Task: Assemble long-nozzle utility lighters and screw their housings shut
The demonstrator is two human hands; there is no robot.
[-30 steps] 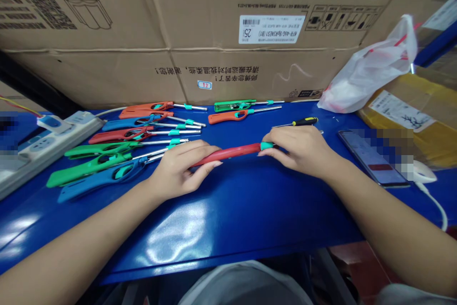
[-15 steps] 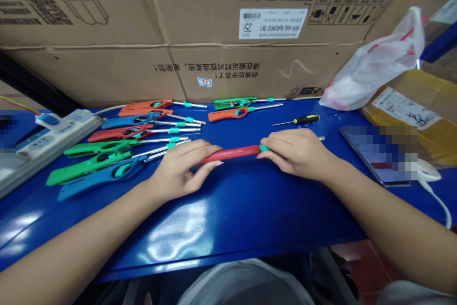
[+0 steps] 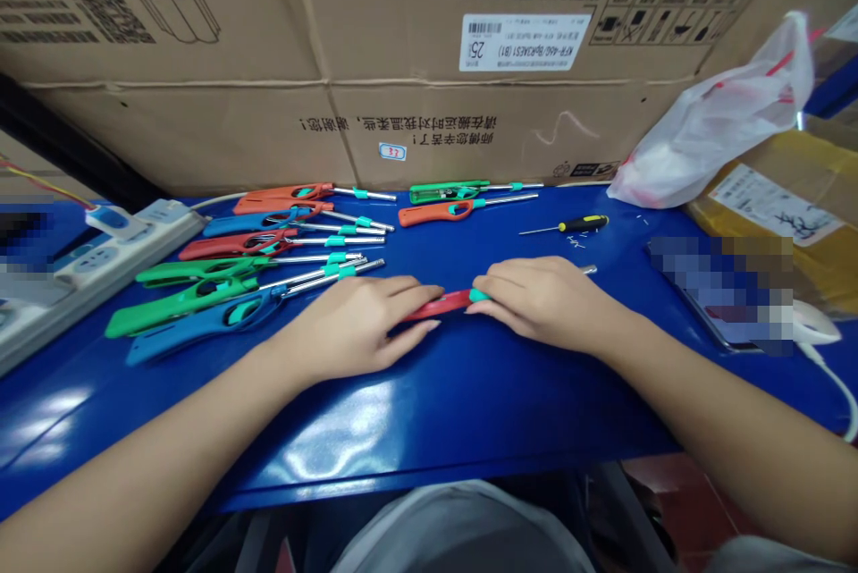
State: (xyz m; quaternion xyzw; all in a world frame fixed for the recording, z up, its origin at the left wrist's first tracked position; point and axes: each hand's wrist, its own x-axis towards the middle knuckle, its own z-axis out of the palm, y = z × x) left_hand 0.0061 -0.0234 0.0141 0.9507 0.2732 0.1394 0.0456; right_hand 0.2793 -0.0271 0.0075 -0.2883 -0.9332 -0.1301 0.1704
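Observation:
A red long-nosed lighter (image 3: 442, 303) with a teal collar lies low over the blue table (image 3: 429, 412), held between both hands. My left hand (image 3: 355, 327) is closed over its handle end. My right hand (image 3: 542, 298) grips the teal collar and the metal tube, whose tip (image 3: 588, 269) pokes out beyond the fingers. To the left lies a row of several lighters (image 3: 255, 265) in orange, blue, red and green. Two more lighters, a green one (image 3: 449, 191) and an orange one (image 3: 442, 212), lie further back.
A small screwdriver with a yellow and black handle (image 3: 576, 223) lies behind my right hand. A white power strip (image 3: 87, 260) sits at the left edge. A phone (image 3: 717, 291), a white plastic bag (image 3: 717, 122) and a yellow parcel are at the right. Large cardboard boxes (image 3: 402, 54) wall the back.
Both hands have lowered the red lighter onto the table and drawn closer together over it; less of its red body shows now. The other lighters have not moved.

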